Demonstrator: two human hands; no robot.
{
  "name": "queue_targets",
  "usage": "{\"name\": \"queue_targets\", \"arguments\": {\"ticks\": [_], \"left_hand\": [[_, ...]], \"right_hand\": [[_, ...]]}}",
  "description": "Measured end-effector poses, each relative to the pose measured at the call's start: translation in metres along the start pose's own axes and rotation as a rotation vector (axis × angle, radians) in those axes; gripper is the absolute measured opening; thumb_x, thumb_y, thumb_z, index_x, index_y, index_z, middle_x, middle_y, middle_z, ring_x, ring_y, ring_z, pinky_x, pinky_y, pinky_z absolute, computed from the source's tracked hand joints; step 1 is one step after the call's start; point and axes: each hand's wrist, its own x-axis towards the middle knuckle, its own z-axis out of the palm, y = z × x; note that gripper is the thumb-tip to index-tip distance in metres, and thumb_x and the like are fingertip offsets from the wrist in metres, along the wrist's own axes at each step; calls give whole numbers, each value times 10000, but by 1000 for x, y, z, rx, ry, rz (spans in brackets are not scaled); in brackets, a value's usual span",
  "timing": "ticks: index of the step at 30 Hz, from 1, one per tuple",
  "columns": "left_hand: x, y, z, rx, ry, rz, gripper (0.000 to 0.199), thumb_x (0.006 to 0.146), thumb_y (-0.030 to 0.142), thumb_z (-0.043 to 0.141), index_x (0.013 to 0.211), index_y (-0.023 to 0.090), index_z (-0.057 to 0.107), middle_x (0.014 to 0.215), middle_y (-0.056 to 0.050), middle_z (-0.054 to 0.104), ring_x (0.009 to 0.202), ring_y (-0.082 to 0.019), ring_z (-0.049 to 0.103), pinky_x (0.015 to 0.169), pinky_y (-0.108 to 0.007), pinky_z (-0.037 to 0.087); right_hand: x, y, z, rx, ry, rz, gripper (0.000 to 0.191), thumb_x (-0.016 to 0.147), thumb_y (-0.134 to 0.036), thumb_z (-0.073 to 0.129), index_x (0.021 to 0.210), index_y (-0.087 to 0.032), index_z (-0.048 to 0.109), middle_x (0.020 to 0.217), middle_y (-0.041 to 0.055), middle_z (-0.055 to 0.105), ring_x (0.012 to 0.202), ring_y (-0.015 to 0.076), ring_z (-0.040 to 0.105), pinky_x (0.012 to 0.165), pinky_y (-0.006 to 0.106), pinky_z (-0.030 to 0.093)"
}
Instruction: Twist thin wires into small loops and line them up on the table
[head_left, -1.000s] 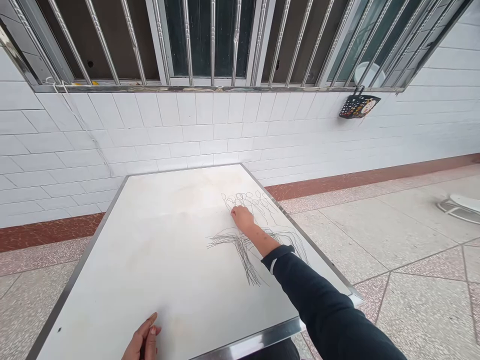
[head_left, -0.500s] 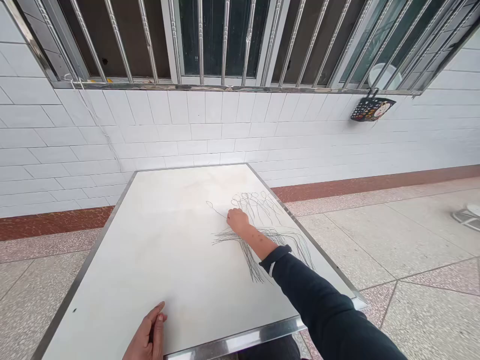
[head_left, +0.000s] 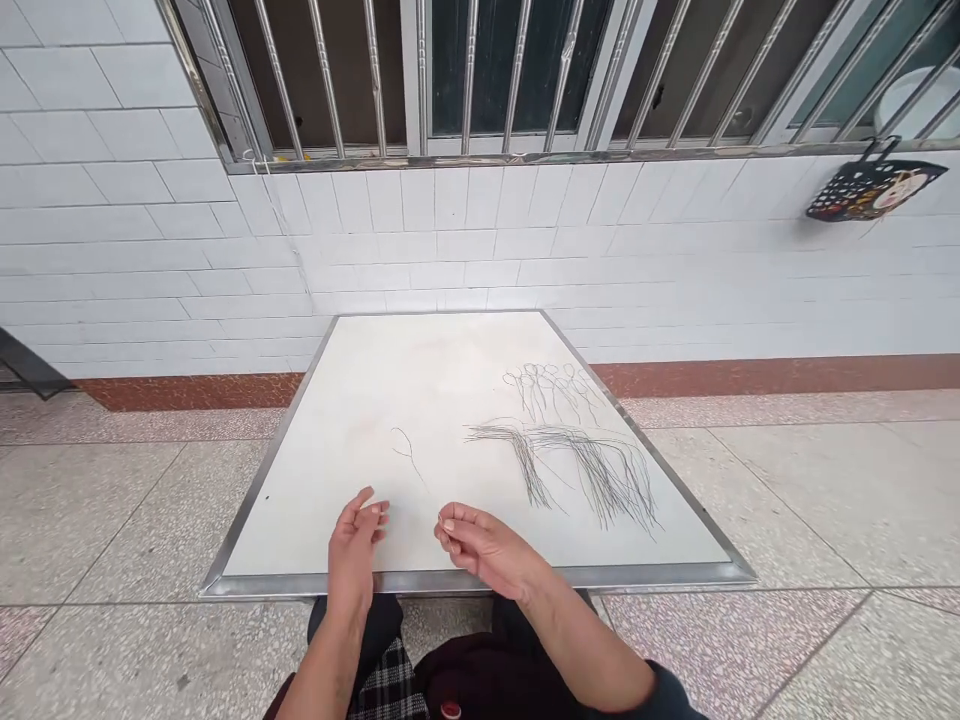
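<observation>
While the right hand (head_left: 480,545) pinches a thin, dark, forked wire (head_left: 410,457) extending diagonally away leftward, the half-open, empty left hand (head_left: 355,540) lies nearer the forked end.

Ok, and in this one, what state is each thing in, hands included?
Left hand: open, fingers parted, nothing visible in it
Right hand: pinched shut on the thin wire
Thin wire: far end forked, not a closed loop
Looped wires: grouped, lying flat
Bent wires: loose, lying in bundles
Patterned bag: hanging below the window
Window: barred
</observation>
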Motion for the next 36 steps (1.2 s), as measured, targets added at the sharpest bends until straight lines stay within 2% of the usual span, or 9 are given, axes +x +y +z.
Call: {"name": "queue_targets", "arguments": {"ticks": [2, 5, 9, 14, 19, 23, 27, 32, 36], "left_hand": [[-5, 10, 4, -92, -12, -14, 345, 886, 327, 549, 1192, 168, 540, 1196, -95, 569, 1002, -213, 590, 831, -425, 511], [-14, 24, 9, -217, -35, -27, 345, 886, 327, 550, 1192, 168, 540, 1195, -95, 570, 1003, -213, 590, 831, -425, 511], [-32, 40, 12, -351, -79, -36, 344, 884, 328, 552, 1189, 168, 543, 1190, -95, 572, 996, -210, 593, 831, -420, 512], [-54, 52, 9, -424, -84, -39, 405, 745, 272, 722, 1125, 211, 595, 1001, -39, 647, 841, -126, 621, 766, -276, 496], [-70, 59, 5, -410, -55, -12, 417, 697, 229, 755, 1086, 217, 607, 853, 5, 637, 751, -89, 598, 643, -195, 468], [-85, 65, 9, -343, -112, -7, 531, 672, 233, 766, 1166, 205, 573, 771, 5, 642, 698, -108, 587, 597, -208, 469], [-100, 65, 17, -207, -204, 8, 584, 693, 269, 744, 1228, 210, 518, 725, 20, 636, 688, -120, 586, 594, -217, 471], [-112, 57, 20, -122, -310, 20, 568, 731, 274, 712, 1249, 199, 493, 700, 22, 635, 691, -132, 590, 640, -243, 480], [-115, 51, 19, -104, -349, 27, 579, 733, 275, 714, 1260, 193, 488, 691, 15, 639, 684, -138, 589, 646, -250, 480]], "right_hand": [[-14, 13, 10, 146, -49, 67, 287, 725, -364, 724, 808, -176, 524, 723, -10, 503, 589, 68, 369, 483, 193, 184], [-26, 22, 20, 167, -61, 99, 307, 695, -356, 759, 796, -167, 539, 707, -12, 506, 584, 65, 367, 485, 195, 172], [-36, 25, 30, 112, -56, 79, 298, 719, -372, 742, 783, -167, 536, 725, -10, 526, 589, 61, 375, 494, 194, 173], [-50, 31, 39, -3, -82, 57, 273, 772, -383, 696, 803, -166, 533, 735, -14, 539, 566, 52, 355, 505, 188, 195], [-64, 31, 46, -210, -108, -3, 264, 828, -436, 623, 878, -185, 558, 810, 5, 568, 612, 80, 401, 548, 202, 306], [-70, 15, 49, -451, 78, -240, 286, 873, -473, 538, 1022, -232, 579, 922, 12, 555, 718, 119, 445, 621, 241, 379], [-71, 3, 51, -445, 239, -389, 256, 867, -437, 551, 1029, -242, 591, 910, 3, 562, 720, 122, 465, 633, 247, 387], [-76, 5, 54, -480, 328, -430, 189, 800, -370, 636, 916, -221, 638, 879, 4, 605, 789, 142, 520, 749, 279, 417], [-79, 10, 54, -449, 318, -405, 186, 794, -368, 632, 901, -217, 645, 857, 9, 615, 743, 141, 530, 733, 287, 439]]}}
